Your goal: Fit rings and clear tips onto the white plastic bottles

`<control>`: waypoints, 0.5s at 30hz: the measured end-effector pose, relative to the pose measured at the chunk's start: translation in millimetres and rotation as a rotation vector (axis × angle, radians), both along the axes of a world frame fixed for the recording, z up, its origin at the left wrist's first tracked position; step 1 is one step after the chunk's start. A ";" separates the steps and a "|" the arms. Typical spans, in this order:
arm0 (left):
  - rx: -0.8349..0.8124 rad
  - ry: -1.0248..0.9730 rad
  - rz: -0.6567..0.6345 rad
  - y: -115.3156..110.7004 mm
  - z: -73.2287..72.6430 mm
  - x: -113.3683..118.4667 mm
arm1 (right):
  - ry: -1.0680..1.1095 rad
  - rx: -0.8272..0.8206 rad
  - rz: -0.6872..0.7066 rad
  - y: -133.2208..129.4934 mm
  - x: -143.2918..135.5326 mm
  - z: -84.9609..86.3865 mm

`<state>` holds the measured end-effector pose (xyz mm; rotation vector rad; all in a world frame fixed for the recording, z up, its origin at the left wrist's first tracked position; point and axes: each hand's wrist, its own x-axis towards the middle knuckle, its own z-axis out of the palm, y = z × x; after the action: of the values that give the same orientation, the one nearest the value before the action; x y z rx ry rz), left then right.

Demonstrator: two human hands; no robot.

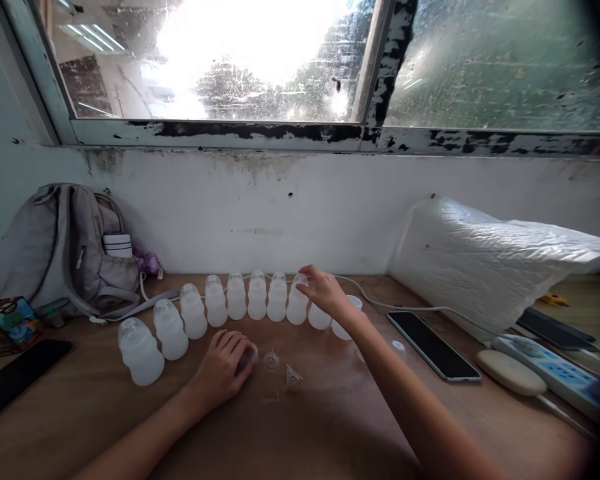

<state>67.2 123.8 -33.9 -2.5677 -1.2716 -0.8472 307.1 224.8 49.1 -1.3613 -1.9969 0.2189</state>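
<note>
Several frosted white baby bottles (pixel 141 353) stand upright in an arc on the table, most topped with a clear dome cap. My right hand (pixel 323 290) reaches to the far side of the arc, thumb and fingers closed round the clear cap of one bottle (pixel 297 308). Resting low on the table, my left hand (pixel 225 363) curls its fingers round a clear plastic cap (pixel 249 355). Just right of it lie a clear bottle nipple (pixel 271 361) and another small clear cone-shaped piece (pixel 293 377). My right forearm partly hides the bottles at the arc's right end.
A grey backpack (pixel 75 247) leans at the left wall, with a dark phone-like slab (pixel 23 370) before it. On the right are a phone (pixel 434 345), a beige oval device (pixel 511 372), a power strip (pixel 550 370) and a silvery padded bag (pixel 475 260). A white cable (pixel 405 308) runs behind the bottles.
</note>
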 end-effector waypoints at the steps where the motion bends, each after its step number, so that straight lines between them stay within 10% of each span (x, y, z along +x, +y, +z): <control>1: -0.002 0.001 0.005 0.3 -0.7 -0.2 | -0.001 0.011 0.006 -0.2 0.5 1.8; 8: -0.021 0.017 0.027 -0.1 0.1 -0.1 | 0.038 0.140 0.122 -41.5 -14.5 21.4; 15: -0.051 0.050 0.015 -2.2 5.7 2.1 | -0.290 -0.029 0.557 -116.0 -15.7 -43.9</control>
<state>69.3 121.6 -28.2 -2.5975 -1.3136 -0.7524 291.4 108.7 5.2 -0.8579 -2.5986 0.3160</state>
